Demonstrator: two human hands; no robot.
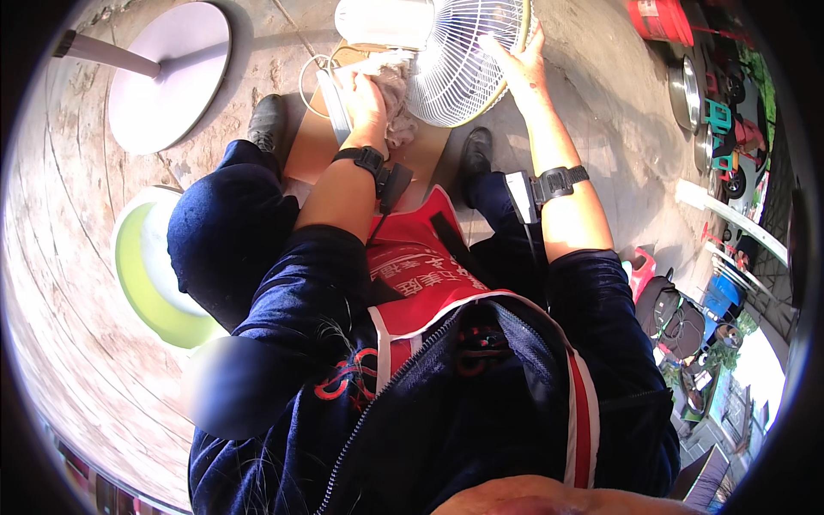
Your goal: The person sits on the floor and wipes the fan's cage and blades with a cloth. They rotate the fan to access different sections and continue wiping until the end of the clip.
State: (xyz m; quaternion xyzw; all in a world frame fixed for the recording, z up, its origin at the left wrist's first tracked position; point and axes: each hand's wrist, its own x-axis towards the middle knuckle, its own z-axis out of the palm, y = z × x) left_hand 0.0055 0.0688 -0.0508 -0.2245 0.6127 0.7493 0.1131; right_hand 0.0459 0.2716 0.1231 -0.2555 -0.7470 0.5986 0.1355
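Observation:
A fan head with a white wire cage [459,69] and a white motor housing [386,22] lies in front of me, its cage rim turned to the right. My right hand [520,67] grips that rim, thumb on the wires and fingers at the outer edge. Close to the cage's left side, my left hand [364,101] is closed on a crumpled, greyish cloth [396,86]. Beside this hand are a pale flat bar [335,105] and a loop of thin white cable [307,89]. A cardboard sheet [313,148] lies underneath.
On the left, a round whitish disc with a pole [184,94] rests on the concrete floor. A green-and-white basin [137,270] sits beside my left leg. Toward the right are a red bucket [661,21], a metal bowl [684,93] and a black bag [674,318].

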